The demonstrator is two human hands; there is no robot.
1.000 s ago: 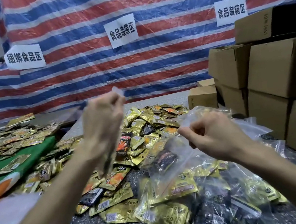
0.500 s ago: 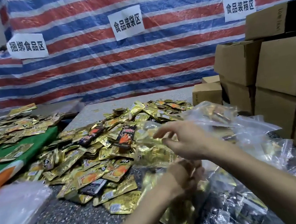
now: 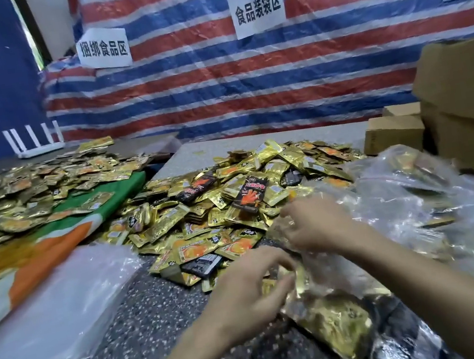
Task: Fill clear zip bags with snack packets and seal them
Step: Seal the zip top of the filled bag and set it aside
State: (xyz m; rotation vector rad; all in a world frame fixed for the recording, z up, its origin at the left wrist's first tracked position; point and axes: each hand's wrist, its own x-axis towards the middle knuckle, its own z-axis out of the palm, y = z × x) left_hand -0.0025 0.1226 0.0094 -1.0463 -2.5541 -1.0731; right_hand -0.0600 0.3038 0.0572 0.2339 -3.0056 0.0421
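At far left on the speckled surface (image 3: pixel 159 329) lay crinkled clear plastic (image 3: pixel 50 315), then a heap of gold snack packets (image 3: pixel 204 215). Low at centre the left hand (image 3: pixel 247 297) had its grip pinched on the clear zip bag (image 3: pixel 333 315) holding gold packets; the right hand (image 3: pixel 320 228) seemingly pinched its blurred upper edge. Rightmost lay filled bags (image 3: pixel 416 192).

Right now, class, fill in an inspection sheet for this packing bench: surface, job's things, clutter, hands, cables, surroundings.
Surface: speckled dark table.
Job's things: clear zip bag holding gold packets; loose snack packets piled behind it.
Clutter: filled bags on the right; clear plastic stack and green-orange cloth on the left.
Hands: left hand and right hand both grip the clear zip bag.
Cables: nothing seen.
Surroundings: striped tarp, cardboard boxes, white router.
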